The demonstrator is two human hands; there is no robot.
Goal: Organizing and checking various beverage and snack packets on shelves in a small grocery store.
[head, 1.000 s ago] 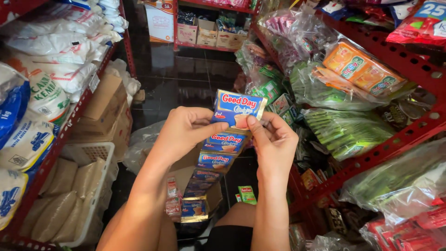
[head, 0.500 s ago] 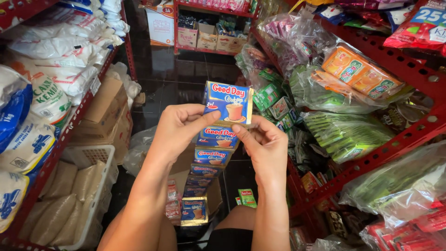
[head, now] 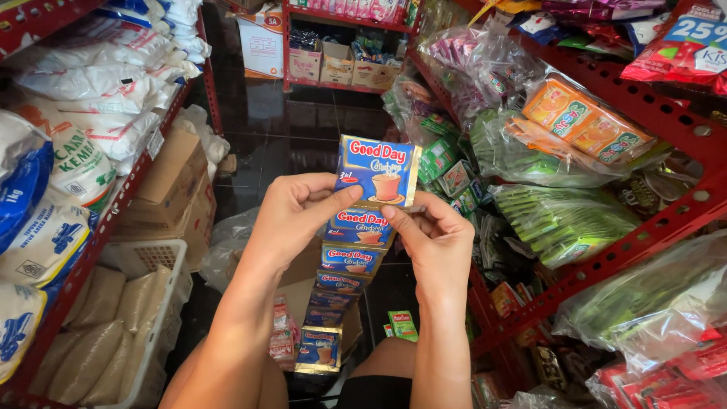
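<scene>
I hold a long strip of joined blue drink sachets [head: 376, 173], each printed with a cup picture. The strip hangs from my hands down to about knee level, where its bottom sachet [head: 319, 348] dangles. My left hand [head: 291, 216] pinches the top sachet's lower left corner with thumb and fingers. On the other side my right hand [head: 433, 241] grips the lower right edge of that same sachet, thumb on its front. The top sachet stands upright, facing me.
Red metal shelves line both sides of a narrow aisle. White and blue sacks [head: 68, 174] fill the left shelf; a white plastic basket [head: 151, 265] and cardboard boxes [head: 170, 182] stand below. Clear bags of sachets [head: 568, 220] crowd the right shelf. Dark glossy floor [head: 303, 129] runs ahead.
Both hands have lifted the strip slightly and turned the top sachet more upright and square to me. Grip stays the same.
</scene>
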